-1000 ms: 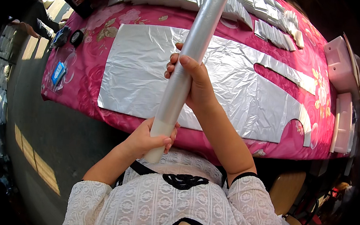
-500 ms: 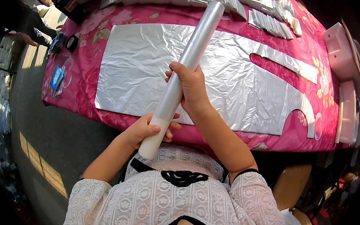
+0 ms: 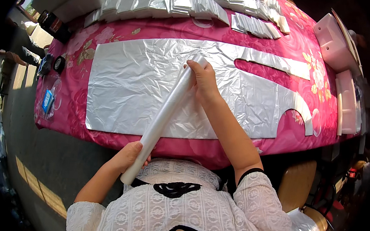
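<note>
A long roll of thin, silvery-white plastic film (image 3: 163, 110) slants across my front, between my body and the table. My left hand (image 3: 128, 158) is closed round its near lower end. Up at the far end, my right hand (image 3: 204, 79) grips the roll with the thumb on top; some fingers are hidden behind it. Under and beyond the roll, a large crinkled silvery plastic sheet (image 3: 126, 82) lies flat on the table. At its right side, the sheet has a long slot and a rounded cut-out with strap-like strips.
A pink flowered cloth (image 3: 287, 143) covers the table. Rows of folded white plastic packets (image 3: 159, 2) line the back. Pink foam boxes (image 3: 336, 47) stand at the right, a dark jar (image 3: 53, 26) and black tape roll (image 3: 59, 64) at the left. Below right is a wooden chair (image 3: 297, 185).
The roll has come down and nearer my body. My right hand has gone from its middle to its far end; my left hand has moved lower and left.
</note>
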The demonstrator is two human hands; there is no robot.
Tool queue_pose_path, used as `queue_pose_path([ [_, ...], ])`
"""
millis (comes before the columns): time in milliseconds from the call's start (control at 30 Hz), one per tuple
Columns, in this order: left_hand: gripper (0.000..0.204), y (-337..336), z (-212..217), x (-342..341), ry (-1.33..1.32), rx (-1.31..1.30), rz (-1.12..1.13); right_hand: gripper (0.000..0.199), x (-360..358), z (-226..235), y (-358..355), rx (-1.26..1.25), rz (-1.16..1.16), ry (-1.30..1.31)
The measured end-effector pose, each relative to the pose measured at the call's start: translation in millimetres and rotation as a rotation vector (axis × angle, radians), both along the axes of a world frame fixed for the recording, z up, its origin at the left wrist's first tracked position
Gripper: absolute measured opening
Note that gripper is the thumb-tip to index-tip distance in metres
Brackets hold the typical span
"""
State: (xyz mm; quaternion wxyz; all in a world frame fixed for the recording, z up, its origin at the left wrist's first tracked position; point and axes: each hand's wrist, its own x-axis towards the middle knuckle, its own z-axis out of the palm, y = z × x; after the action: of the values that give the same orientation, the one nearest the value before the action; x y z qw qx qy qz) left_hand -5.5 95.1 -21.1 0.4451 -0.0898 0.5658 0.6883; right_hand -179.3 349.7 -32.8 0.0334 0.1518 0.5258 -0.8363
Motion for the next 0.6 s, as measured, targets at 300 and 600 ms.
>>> queue_pose_path([
  [300,0.055,-16.7,-4.0,20.3,-0.274,0.113,0.018,0.026,-22.7,14.2,61.4,0.448,0.449,-0.019],
  [600,0.050,-15.1,-2.5,22.8,-0.229,0.038,0.030,0.021,-20.2,23.2,44.5,0.507,0.804,0.038],
])
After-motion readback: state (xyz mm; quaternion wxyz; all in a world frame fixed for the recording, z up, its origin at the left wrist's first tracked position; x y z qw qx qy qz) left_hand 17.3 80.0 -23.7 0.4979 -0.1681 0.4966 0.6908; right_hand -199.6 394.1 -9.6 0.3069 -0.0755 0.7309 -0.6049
